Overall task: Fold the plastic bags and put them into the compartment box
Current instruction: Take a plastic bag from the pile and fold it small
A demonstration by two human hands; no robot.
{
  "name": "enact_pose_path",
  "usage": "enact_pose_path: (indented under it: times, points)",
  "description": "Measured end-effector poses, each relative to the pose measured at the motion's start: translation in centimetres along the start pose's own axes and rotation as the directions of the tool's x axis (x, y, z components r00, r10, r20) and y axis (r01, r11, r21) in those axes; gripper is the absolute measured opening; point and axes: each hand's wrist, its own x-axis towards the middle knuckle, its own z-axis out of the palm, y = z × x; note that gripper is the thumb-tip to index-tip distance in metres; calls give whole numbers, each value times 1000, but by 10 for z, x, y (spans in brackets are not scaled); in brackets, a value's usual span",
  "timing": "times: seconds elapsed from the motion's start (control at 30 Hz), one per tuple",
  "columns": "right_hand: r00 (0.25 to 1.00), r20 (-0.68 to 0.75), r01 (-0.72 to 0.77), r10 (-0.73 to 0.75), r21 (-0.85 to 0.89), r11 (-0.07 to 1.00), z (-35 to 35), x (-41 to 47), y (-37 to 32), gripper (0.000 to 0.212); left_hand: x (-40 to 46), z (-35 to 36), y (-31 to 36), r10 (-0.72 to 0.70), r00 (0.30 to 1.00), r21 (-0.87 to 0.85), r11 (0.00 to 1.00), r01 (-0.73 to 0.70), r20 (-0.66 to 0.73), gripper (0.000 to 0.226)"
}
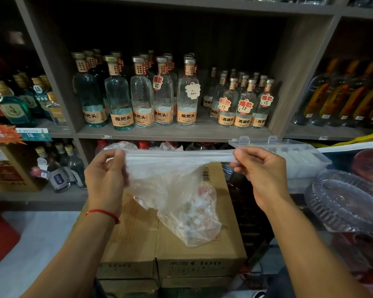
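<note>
Here, plastic bag [177, 186] stretched between both hands' pinching fingers [238, 158].

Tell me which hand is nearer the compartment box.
Right. The right hand pinches the bag just in front of the compartment box; the left hand holds the bag's far end, well to the box's left.

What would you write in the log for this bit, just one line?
step: folding | left hand: pinches plastic bag | right hand: pinches other end | bag: stretched, rest hanging | compartment box: open, at right
</note>
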Motion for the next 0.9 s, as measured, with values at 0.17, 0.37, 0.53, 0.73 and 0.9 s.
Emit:
enact_pose_path:
  times: [0.17, 0.37, 0.53, 0.73, 0.9]
  points:
    - [998, -62, 30, -31, -10, 999, -3, 6, 1, 11, -2, -1, -4, 102, 992, 131, 985, -111, 69, 14]
    - [892, 200, 449, -406, -500, 740, 5, -14, 1, 37, 4, 0, -18, -290, 957, 10, 957, 290, -22, 20]
    - [651, 750, 713, -118, -550, 435, 45, -45, 28, 79, 3, 1, -17, -472, 880, -44, 879, 474, 49, 25]
    - [789, 584, 577, -189, -599, 556, 59, -28, 37, 32, -17, -7, 2, 175, 938, 534, 784, -316, 298, 40]
    - [798, 592, 503, -111, -553, 664, 56, -18, 32, 31, -36, -1, 2, 366, 512, 363, 405, -839, 777, 45]
